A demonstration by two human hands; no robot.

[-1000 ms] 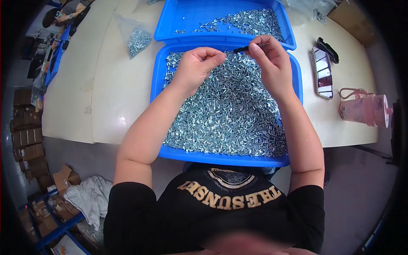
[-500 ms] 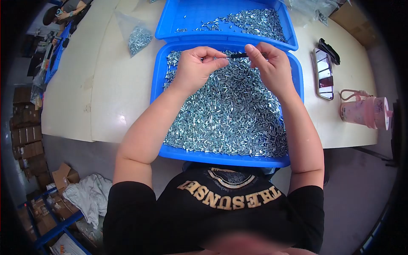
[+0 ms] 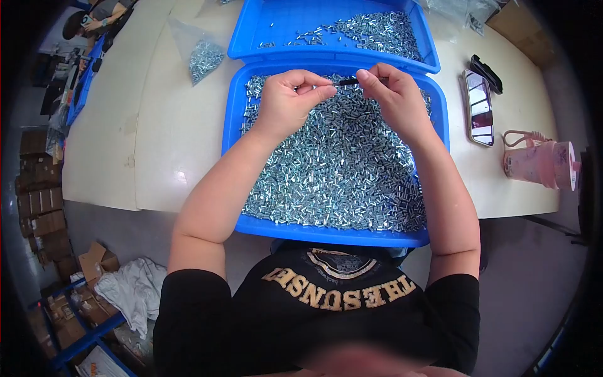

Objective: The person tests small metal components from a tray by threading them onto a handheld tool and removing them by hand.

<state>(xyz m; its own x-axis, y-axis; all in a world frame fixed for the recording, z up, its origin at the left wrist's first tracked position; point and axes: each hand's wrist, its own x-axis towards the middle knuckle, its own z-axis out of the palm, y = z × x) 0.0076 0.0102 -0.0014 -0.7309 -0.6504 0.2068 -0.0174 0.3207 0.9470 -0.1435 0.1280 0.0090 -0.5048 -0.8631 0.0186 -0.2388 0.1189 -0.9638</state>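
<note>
My right hand (image 3: 399, 97) is closed on a thin black tool (image 3: 348, 81), whose tip points left. My left hand (image 3: 292, 100) pinches something at its fingertips, too small to make out, right at the tool's tip. Both hands are raised over the far part of a blue tray (image 3: 326, 236) filled with small shiny metal cylinders (image 3: 333, 169). Behind it stands a second blue tray (image 3: 295, 24), with more metal pieces (image 3: 383, 34) gathered mostly on its right side.
A clear bag of metal pieces (image 3: 206, 60) lies left of the trays. On the right are a phone (image 3: 479, 107), a black case (image 3: 487, 74) and a pink cup (image 3: 540, 164). Another person (image 3: 100, 17) is at the far upper left.
My right hand has lowered slightly from its position a second ago, bringing the black tool closer to level and its tip to my left fingertips. My left hand has barely shifted.
</note>
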